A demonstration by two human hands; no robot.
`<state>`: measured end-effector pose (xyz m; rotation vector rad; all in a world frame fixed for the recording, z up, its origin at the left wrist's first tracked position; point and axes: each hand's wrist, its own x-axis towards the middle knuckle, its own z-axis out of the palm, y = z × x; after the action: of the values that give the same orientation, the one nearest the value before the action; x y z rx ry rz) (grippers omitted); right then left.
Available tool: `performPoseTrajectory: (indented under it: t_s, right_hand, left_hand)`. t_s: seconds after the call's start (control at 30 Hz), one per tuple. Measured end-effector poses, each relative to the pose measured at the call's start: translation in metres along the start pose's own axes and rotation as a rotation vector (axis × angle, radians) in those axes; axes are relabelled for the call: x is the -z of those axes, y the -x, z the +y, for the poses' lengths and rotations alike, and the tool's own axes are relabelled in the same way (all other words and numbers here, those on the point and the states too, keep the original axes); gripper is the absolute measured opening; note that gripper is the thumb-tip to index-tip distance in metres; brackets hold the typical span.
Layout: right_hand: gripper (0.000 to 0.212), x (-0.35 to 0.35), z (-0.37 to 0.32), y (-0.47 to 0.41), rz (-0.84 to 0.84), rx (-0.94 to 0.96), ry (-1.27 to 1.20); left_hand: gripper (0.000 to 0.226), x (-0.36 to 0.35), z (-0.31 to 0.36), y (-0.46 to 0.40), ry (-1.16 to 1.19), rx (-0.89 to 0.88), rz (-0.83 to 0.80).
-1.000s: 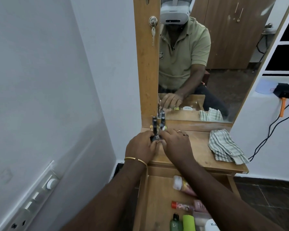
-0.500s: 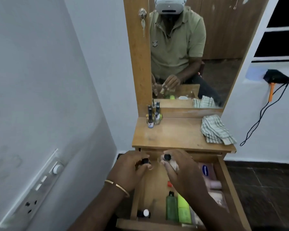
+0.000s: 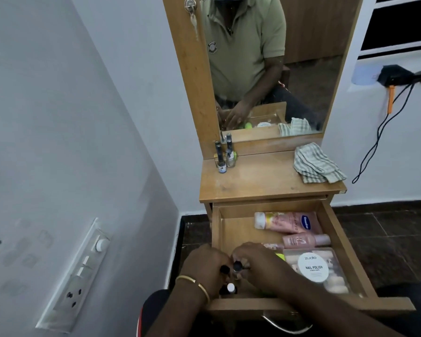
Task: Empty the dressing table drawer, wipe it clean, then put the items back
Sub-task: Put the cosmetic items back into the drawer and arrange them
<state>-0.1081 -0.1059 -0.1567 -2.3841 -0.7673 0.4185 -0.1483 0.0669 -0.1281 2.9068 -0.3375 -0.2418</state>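
Note:
The dressing table drawer [image 3: 336,229] is pulled out in front of me. Both hands are in its near left corner. My left hand [image 3: 203,268] pinches a small black-capped nail polish bottle [image 3: 224,269]. My right hand [image 3: 260,263] grips another black-capped nail polish bottle [image 3: 237,266]. Just below them stands a white-capped small bottle [image 3: 230,287]. Inside lie pink lotion bottles [image 3: 287,222], a smaller pink bottle [image 3: 306,240] and a white nail polish remover tub [image 3: 313,267] on a clear pouch. On the tabletop [image 3: 265,181] stand several nail polish bottles [image 3: 225,158].
A folded striped cloth [image 3: 317,166] lies at the tabletop's right end. The mirror [image 3: 301,69] rises behind it, with a key in the wooden panel [image 3: 189,6]. A switchboard [image 3: 83,271] sits on the left wall. A black cable [image 3: 379,132] hangs on the right wall.
My hands left the bottles on the tabletop and came back toward me, down into the drawer's near left corner, each holding a small black-capped bottle. The view tilted downward.

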Motion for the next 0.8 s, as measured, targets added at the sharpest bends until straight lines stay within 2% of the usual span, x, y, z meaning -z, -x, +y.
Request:
performPoseTrajectory:
  t_s: [0.27, 0.53, 0.67, 0.8]
  right_hand:
    - [0.027, -0.006, -0.006, 0.002, -0.069, -0.029, -0.025]
    - [0.036, -0.004, -0.004, 0.001, -0.191, -0.112, -0.107]
    - [0.044, -0.004, -0.002, 0.002, -0.227, -0.130, -0.126]
    - [0.045, 0.005, -0.002, 0.001, -0.244, -0.093, -0.077]
  left_hand:
    - [0.023, -0.002, -0.004, 0.000, 0.011, 0.034, -0.115]
    - [0.027, -0.007, -0.003, 0.001, 0.094, 0.102, -0.142]
    - [0.029, -0.004, -0.002, 0.003, 0.099, 0.095, -0.114]
    - [0.027, 0.002, -0.001, -0.002, 0.161, 0.056, -0.004]
